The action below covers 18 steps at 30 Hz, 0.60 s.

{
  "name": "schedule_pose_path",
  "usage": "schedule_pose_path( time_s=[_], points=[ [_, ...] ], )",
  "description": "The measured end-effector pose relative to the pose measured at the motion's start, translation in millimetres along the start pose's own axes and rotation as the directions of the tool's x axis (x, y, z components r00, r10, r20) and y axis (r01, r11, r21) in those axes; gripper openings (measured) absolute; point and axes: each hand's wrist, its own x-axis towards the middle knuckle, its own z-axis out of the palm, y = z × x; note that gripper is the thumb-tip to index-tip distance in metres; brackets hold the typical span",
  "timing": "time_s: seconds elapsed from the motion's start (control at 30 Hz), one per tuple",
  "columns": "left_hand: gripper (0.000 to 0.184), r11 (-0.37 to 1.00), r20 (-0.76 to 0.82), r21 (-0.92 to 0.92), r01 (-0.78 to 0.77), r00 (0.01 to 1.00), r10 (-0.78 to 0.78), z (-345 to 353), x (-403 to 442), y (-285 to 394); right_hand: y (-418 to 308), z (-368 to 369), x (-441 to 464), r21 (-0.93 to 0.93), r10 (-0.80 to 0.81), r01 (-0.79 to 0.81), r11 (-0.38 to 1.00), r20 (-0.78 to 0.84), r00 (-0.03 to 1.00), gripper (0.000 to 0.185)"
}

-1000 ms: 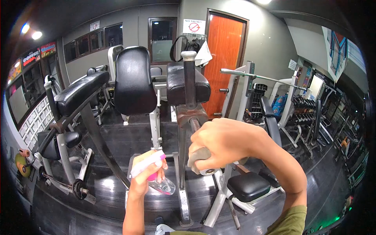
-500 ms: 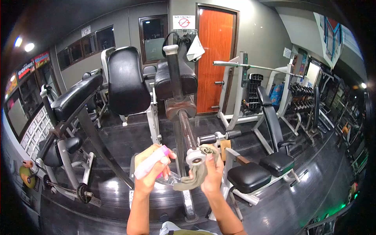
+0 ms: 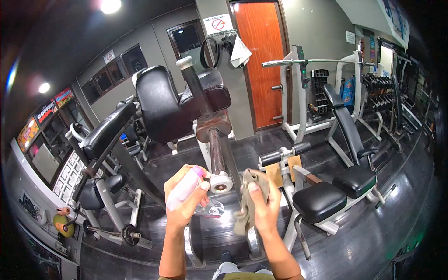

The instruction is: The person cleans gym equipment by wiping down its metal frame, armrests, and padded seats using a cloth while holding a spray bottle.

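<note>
My left hand (image 3: pixel 183 200) is wrapped round a clear spray bottle (image 3: pixel 212 208) with a pink and white top. Its fingers are close to the white round end cap (image 3: pixel 220 183) of a rusty metal bar (image 3: pixel 216 151) on the machine in front of me. A crumpled grey-green cloth (image 3: pixel 252 198) is gripped in my right hand (image 3: pixel 266 205), just right of that end cap and apart from it. The bar runs back to a brown joint below an upright post (image 3: pixel 196 86) and a black pad (image 3: pixel 210 93).
A bench with black seats (image 3: pixel 319 201) stands at the right, beyond it a barbell (image 3: pixel 322 61) on a rack. Another padded machine (image 3: pixel 109 130) is at the left, a small weight plate (image 3: pixel 130 234) low on it. An orange door (image 3: pixel 261 65) is behind.
My right hand and the cloth have come off the end cap and moved right. My left hand still holds the bottle. The view has tilted and shifted.
</note>
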Motion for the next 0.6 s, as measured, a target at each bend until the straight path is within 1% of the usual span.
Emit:
schedule_pose_path(
  time_s=[0.03,0.07,0.1,0.13,0.2,0.27,0.33,0.37,0.4,0.47,0.5,0.57,0.6],
  points=[
    [0.018,1.000,-0.009,-0.001,0.003,1.000,-0.003,2.1,0.1,0.2,-11.9,3.0,12.0,0.007,0.003,-0.003,1.000,0.001,1.000,0.024],
    [0.020,1.000,-0.019,-0.003,0.006,1.000,-0.006,3.6,0.4,0.4,-24.9,5.1,24.5,-0.188,-0.202,0.241,0.952,0.205,0.958,0.023],
    [0.020,1.000,-0.020,0.003,0.007,1.000,-0.007,4.6,1.3,0.4,-31.4,5.9,31.5,-0.317,-0.341,0.493,0.810,0.430,0.836,0.023],
    [0.022,1.000,-0.020,-0.005,-0.004,1.000,0.004,5.1,2.4,0.2,-31.7,5.8,33.5,-0.312,-0.341,0.492,0.813,0.429,0.836,0.023],
    [0.023,1.000,-0.022,-0.008,-0.015,1.000,0.015,5.0,3.2,-0.4,-30.5,5.4,36.2,-0.291,-0.265,0.414,0.863,0.437,0.860,0.022],
    [0.025,1.000,-0.015,-0.027,0.011,1.000,-0.012,4.4,3.2,-1.0,-20.4,1.0,29.0,-0.276,-0.252,0.396,0.876,0.438,0.863,0.024],
    [0.026,1.000,-0.028,-0.020,0.010,1.000,-0.010,5.8,3.0,1.1,-0.8,0.9,12.2,-0.251,-0.333,0.411,0.876,0.301,0.894,0.026],
    [0.026,1.000,-0.034,-0.015,0.009,0.999,-0.010,6.6,3.1,1.9,11.5,2.4,3.8,-0.234,-0.381,0.437,0.868,0.251,0.890,0.028],
    [0.026,1.000,-0.037,-0.014,0.010,0.999,-0.010,6.1,2.9,0.4,19.0,5.0,-5.0,-0.215,-0.384,0.424,0.880,0.205,0.900,0.028],
    [0.027,1.000,-0.012,-0.007,-0.013,1.000,0.013,2.5,2.4,-3.3,22.1,4.8,-14.2,-0.278,-0.374,0.446,0.851,0.276,0.885,0.029],
    [0.027,1.000,-0.013,-0.005,-0.015,1.000,0.015,2.3,2.0,-2.2,22.1,4.0,-15.3,-0.276,-0.375,0.447,0.851,0.277,0.884,0.029],
    [0.026,0.999,-0.015,-0.014,0.030,0.999,-0.030,4.0,1.7,-0.5,19.4,-2.0,-15.6,-0.326,-0.442,0.504,0.800,0.249,0.862,0.030],
    [0.026,0.999,-0.015,-0.021,0.026,1.000,-0.026,4.3,2.4,-1.0,16.1,-2.8,-10.5,-0.287,-0.499,0.531,0.797,0.183,0.847,0.030]
  ],
)
